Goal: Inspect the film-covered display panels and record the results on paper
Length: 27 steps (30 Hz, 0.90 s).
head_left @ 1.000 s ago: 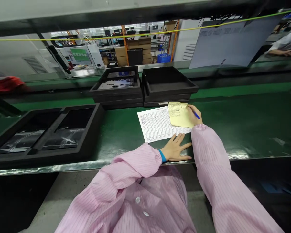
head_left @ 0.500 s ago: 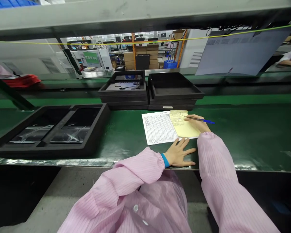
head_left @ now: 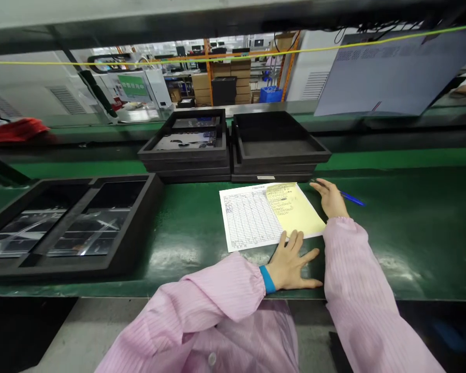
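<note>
On the green bench lies a white printed form [head_left: 248,220] with a ruled table. A yellow sheet with handwriting [head_left: 297,210] covers its right part. My left hand [head_left: 289,263] is spread flat at the bench edge, fingertips at the lower edge of the papers. To the right of the yellow sheet, my right hand [head_left: 331,198] holds a blue pen [head_left: 352,199], its back end sticking out to the right. The pen's front end is mostly hidden by the fingers.
A black tray with dark glassy panels [head_left: 140,228] sits at the left. Behind the papers stand two stacks of black trays, the left stack [head_left: 186,155] with panels inside, the right stack [head_left: 281,155] beside it. A yellow cord [head_left: 233,56] runs across above the bench [head_left: 419,223].
My right hand has moved right, off the yellow sheet, with the pen in it. My left hand stays spread by the papers. The view has shifted slightly.
</note>
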Each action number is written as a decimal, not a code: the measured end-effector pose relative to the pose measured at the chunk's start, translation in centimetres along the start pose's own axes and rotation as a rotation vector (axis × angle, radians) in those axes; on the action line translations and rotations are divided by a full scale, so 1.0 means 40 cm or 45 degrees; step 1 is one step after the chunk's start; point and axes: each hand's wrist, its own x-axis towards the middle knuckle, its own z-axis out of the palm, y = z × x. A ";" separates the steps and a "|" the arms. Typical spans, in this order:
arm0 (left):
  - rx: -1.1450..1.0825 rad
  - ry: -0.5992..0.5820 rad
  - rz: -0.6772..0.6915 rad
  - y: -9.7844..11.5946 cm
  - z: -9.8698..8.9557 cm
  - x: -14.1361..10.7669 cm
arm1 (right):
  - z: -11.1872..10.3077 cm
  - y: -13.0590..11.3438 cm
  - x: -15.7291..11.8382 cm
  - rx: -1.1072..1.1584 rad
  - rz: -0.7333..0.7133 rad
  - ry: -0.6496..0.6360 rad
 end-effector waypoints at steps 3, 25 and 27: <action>-0.002 -0.019 -0.010 0.010 0.000 0.001 | -0.014 0.007 0.014 0.088 0.060 0.123; -0.002 0.095 -0.142 0.009 0.010 -0.004 | 0.202 -0.036 -0.170 -0.073 0.384 -0.266; -0.037 0.076 -0.138 0.009 0.008 -0.003 | 0.206 -0.040 -0.174 -0.086 0.393 -0.279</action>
